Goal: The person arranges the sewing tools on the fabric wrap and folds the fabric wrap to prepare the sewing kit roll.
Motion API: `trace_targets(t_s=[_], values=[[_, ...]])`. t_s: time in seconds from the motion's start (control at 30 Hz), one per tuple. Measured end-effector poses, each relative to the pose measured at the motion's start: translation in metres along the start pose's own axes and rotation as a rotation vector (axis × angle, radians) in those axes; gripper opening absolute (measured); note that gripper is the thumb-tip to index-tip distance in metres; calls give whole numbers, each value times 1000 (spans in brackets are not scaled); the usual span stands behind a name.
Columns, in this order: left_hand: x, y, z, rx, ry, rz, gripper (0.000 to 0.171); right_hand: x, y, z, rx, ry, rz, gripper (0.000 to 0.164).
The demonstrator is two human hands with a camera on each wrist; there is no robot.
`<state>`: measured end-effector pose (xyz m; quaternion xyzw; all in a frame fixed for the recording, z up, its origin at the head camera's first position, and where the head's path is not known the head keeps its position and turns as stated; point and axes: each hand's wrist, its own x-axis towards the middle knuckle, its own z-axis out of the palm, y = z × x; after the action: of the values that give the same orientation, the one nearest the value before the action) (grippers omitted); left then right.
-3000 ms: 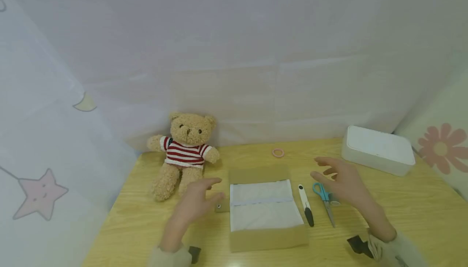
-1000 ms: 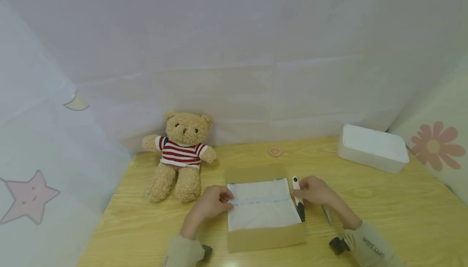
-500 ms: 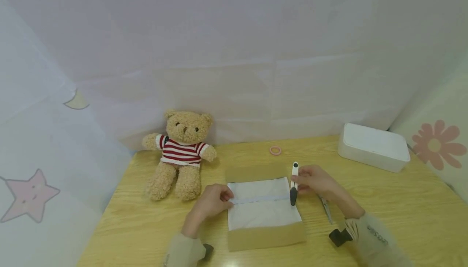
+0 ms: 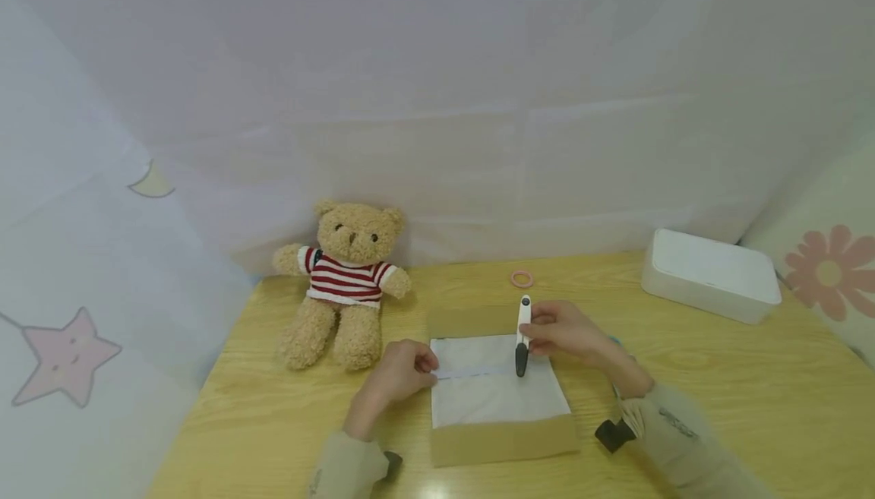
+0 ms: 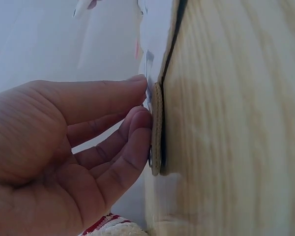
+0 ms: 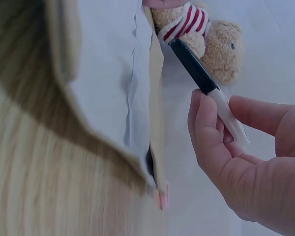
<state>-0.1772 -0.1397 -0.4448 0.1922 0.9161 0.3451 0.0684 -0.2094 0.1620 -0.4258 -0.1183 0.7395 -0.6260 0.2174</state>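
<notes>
A tan piece with a white lining lies spread on the table, a pale strip running across its middle. At its left edge my left hand has thumb and bent fingertips on the end of the strip, seen closely in the left wrist view. My right hand pinches a slim white tool with a black end, the black end pointing down over the lining. In the right wrist view the same tool sits between thumb and fingers, apart from the lining.
A teddy bear in a striped top sits at the back left. A pink ring lies behind the tan piece. At the back right stands a white box. Blue-handled scissors are mostly hidden under my right forearm.
Both hands have come in to the tan piece. My right hand has picked up the white tool and carried it leftward over the lining. The left hand stays at the left edge.
</notes>
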Motion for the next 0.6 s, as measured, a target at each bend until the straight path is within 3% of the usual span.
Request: trace_targets(t_s=[0.6], values=[[0,5,3,82,7,-12,7,56,2,57,76,33,-52,29]])
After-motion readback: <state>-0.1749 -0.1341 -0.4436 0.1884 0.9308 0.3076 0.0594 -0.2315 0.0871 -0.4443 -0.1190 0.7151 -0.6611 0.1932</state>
